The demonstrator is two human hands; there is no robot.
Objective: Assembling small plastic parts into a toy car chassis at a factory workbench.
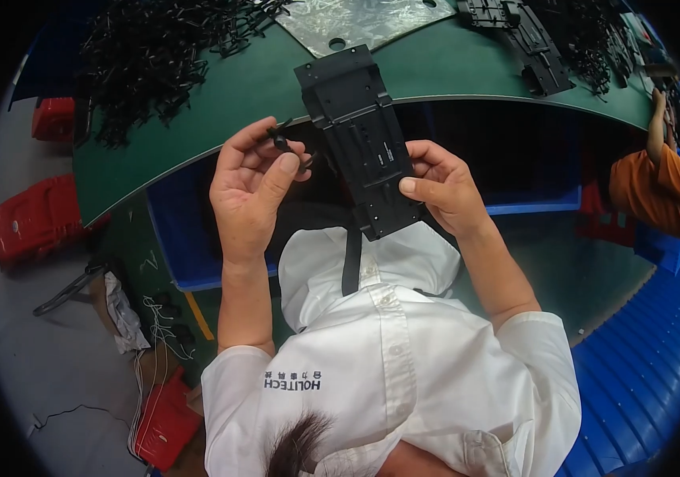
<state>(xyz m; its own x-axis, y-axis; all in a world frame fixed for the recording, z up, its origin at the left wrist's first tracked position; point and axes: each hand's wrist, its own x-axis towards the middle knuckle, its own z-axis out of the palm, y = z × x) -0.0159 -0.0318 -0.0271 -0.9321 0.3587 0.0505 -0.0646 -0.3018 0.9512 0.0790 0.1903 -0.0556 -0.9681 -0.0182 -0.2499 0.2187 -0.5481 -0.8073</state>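
Note:
A long black plastic plate (360,135) with ribs, steps and small holes is held up before me, tilted, its far end above the table edge. Fingers and thumb of my right hand (443,187) pinch its right side near the lower end. To the left of the plate, my left hand (256,179) holds a small black plastic part (280,143) between thumb and fingers. That part looks thin and branched; its exact kind is partly hidden by the fingers. The two pieces are apart.
A green table (252,87) curves across the top. On it lie a pile of small black parts (149,63), a metal sheet (348,24) and more black plates (526,44). Red bins (38,219) stand left; a blue bin (173,254) sits below the table. Someone in orange (650,191) is at right.

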